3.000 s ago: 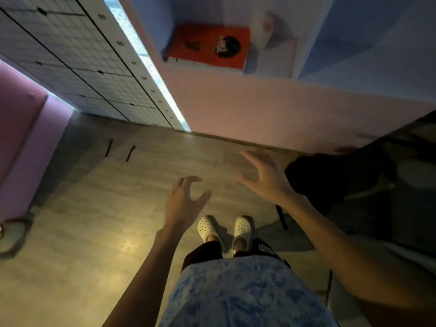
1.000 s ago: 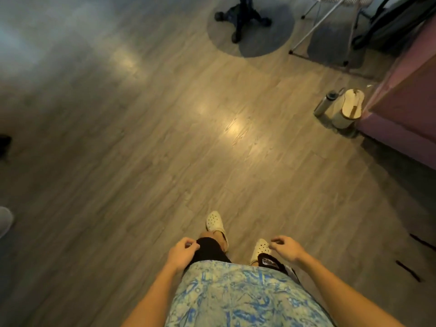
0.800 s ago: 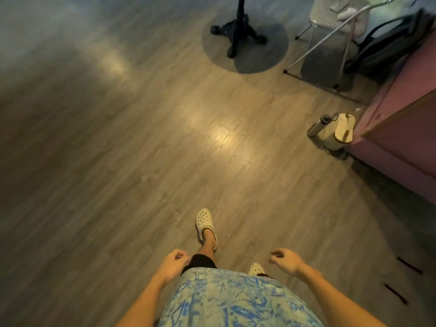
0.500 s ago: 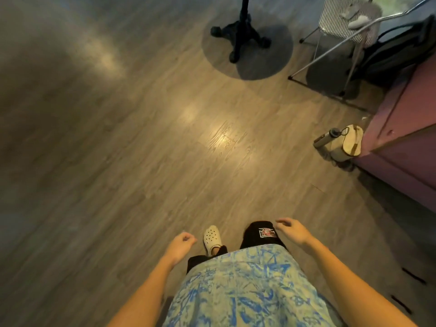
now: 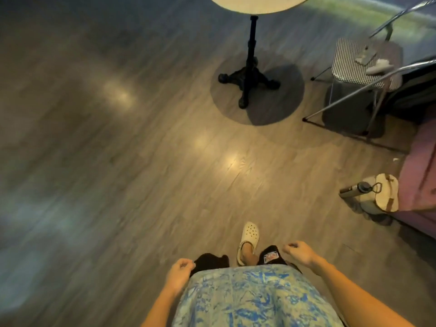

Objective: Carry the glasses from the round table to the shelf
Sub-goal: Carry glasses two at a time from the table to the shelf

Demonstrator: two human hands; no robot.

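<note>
- Head view: left hand and right hand loosely curled, holding nothing.
- Round table far ahead; glasses unseen.
- Glasses likely light and fragile: grip the frame, not lenses.

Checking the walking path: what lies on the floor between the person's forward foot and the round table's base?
Head view: bare wood floor, only light patches and the table's shadow, between the white clog and the black table base.
</note>
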